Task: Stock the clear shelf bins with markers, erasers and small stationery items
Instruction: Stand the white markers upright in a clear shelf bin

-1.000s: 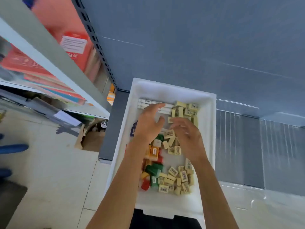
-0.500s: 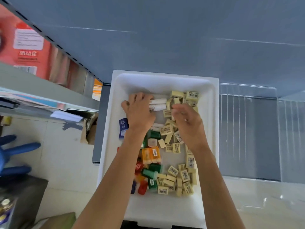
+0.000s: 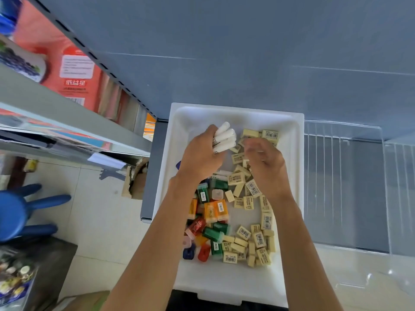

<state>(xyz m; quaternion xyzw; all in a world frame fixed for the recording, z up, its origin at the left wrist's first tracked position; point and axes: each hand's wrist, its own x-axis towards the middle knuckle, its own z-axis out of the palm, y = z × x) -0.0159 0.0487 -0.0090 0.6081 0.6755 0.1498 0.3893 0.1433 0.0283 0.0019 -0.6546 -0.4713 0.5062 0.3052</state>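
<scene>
At frame centre, the left hand (image 3: pixel 199 158) is gripping white markers (image 3: pixel 224 138), probably light, stiff and slippery, mid-barrel; the right hand (image 3: pixel 265 164) is blurring, so its grasp cannot be told.

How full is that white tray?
Partly full. Cream erasers and coloured cases lie loose in the white tray, bare floor showing at both ends; the left hand grips white sticks.

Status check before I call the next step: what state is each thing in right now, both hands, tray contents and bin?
left hand: grips a bundle of white sticks over the tray's far end.
white sticks: bunched together in the left hand.
right hand: blurred, fingers curled above the erasers; grip cannot be told.
erasers: loose, scattered in the tray's right half.
coloured cases: loose, heaped in the left half.
white tray: open-topped, partly filled.
clear bin: right of the tray.
</scene>
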